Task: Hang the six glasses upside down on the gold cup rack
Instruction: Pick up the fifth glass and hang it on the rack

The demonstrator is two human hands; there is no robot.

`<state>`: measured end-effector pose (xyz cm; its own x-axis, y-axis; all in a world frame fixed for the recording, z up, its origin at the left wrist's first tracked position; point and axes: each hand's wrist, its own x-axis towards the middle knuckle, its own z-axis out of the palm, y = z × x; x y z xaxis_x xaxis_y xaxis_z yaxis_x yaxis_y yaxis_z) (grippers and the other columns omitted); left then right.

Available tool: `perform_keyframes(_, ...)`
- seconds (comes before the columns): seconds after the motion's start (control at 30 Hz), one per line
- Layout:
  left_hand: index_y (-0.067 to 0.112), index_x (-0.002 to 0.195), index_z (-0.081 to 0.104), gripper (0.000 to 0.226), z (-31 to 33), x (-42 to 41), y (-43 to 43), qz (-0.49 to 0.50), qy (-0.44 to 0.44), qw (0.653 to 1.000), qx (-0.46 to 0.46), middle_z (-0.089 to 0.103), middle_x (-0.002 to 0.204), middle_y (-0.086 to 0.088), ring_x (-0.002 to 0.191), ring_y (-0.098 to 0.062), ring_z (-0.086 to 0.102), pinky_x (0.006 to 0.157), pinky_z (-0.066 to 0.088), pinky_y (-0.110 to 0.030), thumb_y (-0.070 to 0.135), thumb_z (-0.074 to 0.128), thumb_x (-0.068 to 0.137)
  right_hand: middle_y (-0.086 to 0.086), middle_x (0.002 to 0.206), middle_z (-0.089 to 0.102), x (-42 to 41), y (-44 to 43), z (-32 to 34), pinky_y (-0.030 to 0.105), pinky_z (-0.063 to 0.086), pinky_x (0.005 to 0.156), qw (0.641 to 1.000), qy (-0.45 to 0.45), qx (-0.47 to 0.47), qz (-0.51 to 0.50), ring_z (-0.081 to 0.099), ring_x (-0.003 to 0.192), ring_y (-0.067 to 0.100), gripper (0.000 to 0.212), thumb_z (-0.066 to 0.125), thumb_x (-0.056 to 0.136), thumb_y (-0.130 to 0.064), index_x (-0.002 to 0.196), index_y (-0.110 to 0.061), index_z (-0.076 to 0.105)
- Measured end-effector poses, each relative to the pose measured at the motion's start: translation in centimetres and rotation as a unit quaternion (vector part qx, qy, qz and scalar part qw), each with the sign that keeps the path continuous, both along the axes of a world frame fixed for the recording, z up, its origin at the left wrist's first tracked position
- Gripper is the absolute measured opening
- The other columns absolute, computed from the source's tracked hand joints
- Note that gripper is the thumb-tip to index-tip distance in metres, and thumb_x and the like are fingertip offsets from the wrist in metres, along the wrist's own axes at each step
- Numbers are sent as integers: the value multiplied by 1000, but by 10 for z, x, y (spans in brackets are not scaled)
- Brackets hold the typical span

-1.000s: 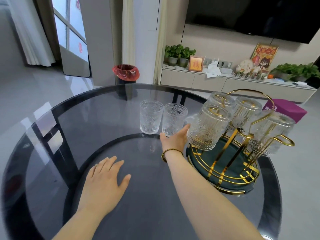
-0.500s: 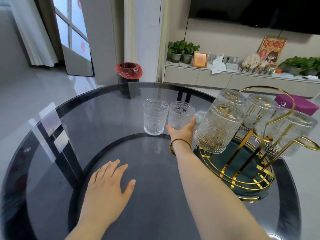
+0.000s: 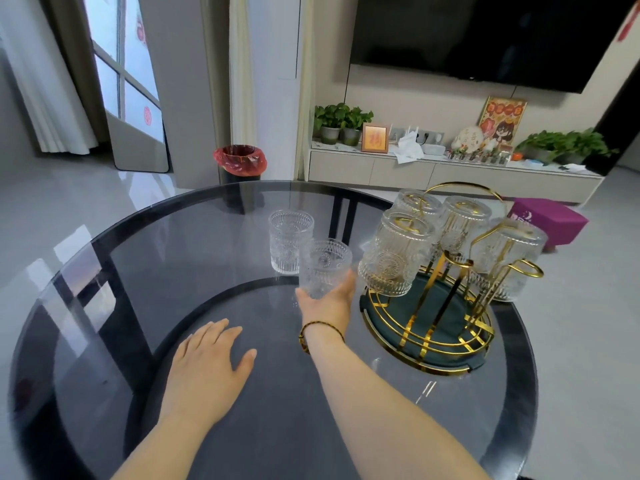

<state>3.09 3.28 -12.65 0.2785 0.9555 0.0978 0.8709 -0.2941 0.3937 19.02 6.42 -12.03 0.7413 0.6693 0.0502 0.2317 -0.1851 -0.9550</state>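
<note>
Right hand (image 3: 327,301) is gripping a glass (image 3: 323,268) mid-frame, left hand (image 3: 207,372) lies open on the tabletop (image 3: 104,306); I'd flip it fully before the rack's (image 3: 429,327) free prong.

The right hand (image 3: 327,303) hides the held glass's (image 3: 323,268) base; its fingers sit behind the glass. Both forearms and the desk (image 3: 104,306) run off the bottom edge.

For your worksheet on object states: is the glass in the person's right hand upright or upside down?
Upright. The glass shows its open rim on top, and the right hand grips it near the base.
</note>
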Motion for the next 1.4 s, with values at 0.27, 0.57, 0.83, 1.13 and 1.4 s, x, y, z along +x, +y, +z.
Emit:
perform_keyframes(0.27, 14, 124, 50, 35, 9, -8, -15, -17, -64, 998, -10, 48, 137, -4, 130, -20, 38, 111, 29, -36, 25, 48, 90, -11, 119, 39, -5, -82, 30, 22, 32, 97, 992, -43, 40, 108, 36, 111, 6, 89, 75, 60, -26, 132, -26, 23)
perform_keyframes(0.57, 12, 117, 56, 31, 17, 13, -39, -34, -117, 992, -12, 57, 128, -7, 121, -25, 48, 103, 37, -38, 19, 56, 86, -26, 111, 35, 55, -175, 102, 4, 34, 81, 969, -128, 6, 210, 31, 107, -3, 103, 76, 58, -35, 136, -38, 9)
perform_keyframes(0.83, 19, 126, 48, 38, 14, 58, -44, -106, -95, 990, 2, 49, 136, 1, 126, -17, 42, 105, 33, -29, 27, 53, 88, -7, 111, 39, 104, -212, 152, 13, 35, 73, 960, -233, -25, 155, 39, 101, 10, 69, 78, 54, -35, 104, -33, 31)
perform_keyframes(1.13, 21, 124, 49, 37, 0, 63, -40, -124, -26, 992, 27, 46, 139, 3, 130, -15, 38, 109, 28, -29, 35, 48, 90, 4, 126, 48, 129, -207, 206, 26, 37, 88, 930, -338, -49, 138, 44, 106, 14, 92, 67, 42, -52, 122, -19, 36)
perform_keyframes(1.4, 22, 125, 46, 37, -2, 63, -40, -123, -28, 992, 21, 42, 141, 4, 132, -13, 34, 112, 25, -29, 35, 45, 90, 1, 139, 40, 127, -171, 215, 23, 29, 92, 891, -418, -78, 161, 38, 118, 11, 80, 72, 64, -35, 132, -20, 32)
